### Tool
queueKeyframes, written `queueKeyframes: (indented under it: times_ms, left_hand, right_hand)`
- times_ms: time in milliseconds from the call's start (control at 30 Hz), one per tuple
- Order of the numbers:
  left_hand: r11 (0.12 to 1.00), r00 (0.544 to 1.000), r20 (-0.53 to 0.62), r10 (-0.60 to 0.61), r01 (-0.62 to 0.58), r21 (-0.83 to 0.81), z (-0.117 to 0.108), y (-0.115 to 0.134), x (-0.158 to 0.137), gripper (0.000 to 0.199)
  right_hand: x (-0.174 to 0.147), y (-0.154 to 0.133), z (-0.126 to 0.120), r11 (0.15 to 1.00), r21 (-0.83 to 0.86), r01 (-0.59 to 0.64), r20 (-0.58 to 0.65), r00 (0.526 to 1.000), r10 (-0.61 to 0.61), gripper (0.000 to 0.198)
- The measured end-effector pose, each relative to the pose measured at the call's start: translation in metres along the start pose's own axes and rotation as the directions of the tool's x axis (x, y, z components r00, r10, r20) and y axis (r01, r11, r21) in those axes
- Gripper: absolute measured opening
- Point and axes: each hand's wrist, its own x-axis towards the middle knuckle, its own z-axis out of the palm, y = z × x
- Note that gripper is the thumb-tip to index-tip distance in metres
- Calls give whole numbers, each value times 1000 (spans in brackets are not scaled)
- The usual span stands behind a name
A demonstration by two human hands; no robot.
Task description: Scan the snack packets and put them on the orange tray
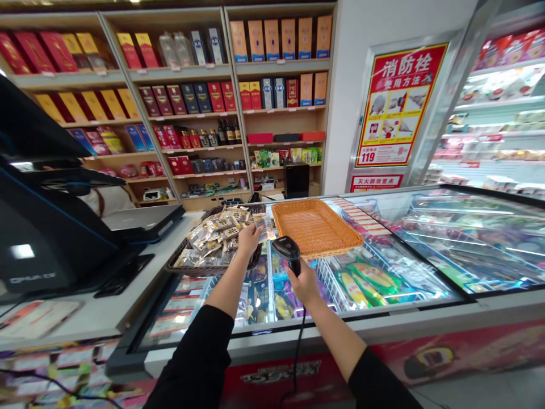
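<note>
My right hand (304, 281) is wrapped round the handle of a black barcode scanner (286, 249), whose cable hangs down over the freezer's front. My left hand (249, 238) is closed on a small clear snack packet (267, 228) at the right edge of a dark brown wicker basket (181, 267). Many similar packets (217, 230) with tan labels are heaped in that basket. Just beyond the scanner lies an orange wicker tray (315, 224) with nothing in it. Basket and tray both rest on the glass top of a chest freezer (255, 329).
On the left counter stands a black checkout terminal (51, 227) beside a flat grey scale (147, 218). Frozen goods (361, 281) show through the freezer glass. Shelves of boxed bottles (191, 99) line the back wall, with a red hydrant poster (400, 105) to their right.
</note>
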Motion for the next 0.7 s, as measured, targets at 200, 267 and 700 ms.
queueKeyframes:
  times_ms: [200, 267, 700]
  left_hand:
    - [995, 995, 72, 64, -70, 77, 0, 2, -3, 32]
    - [962, 961, 140, 239, -255, 103, 1, 11, -3, 36]
    - [820, 769, 610, 192, -467, 330, 73, 61, -3, 34]
  right_hand:
    - [0, 3, 1, 990, 130, -51, -35, 998, 56, 21]
    - [1, 7, 2, 956, 277, -97, -97, 987, 128, 21]
    - [19, 26, 3, 850, 507, -144, -343, 871, 352, 25]
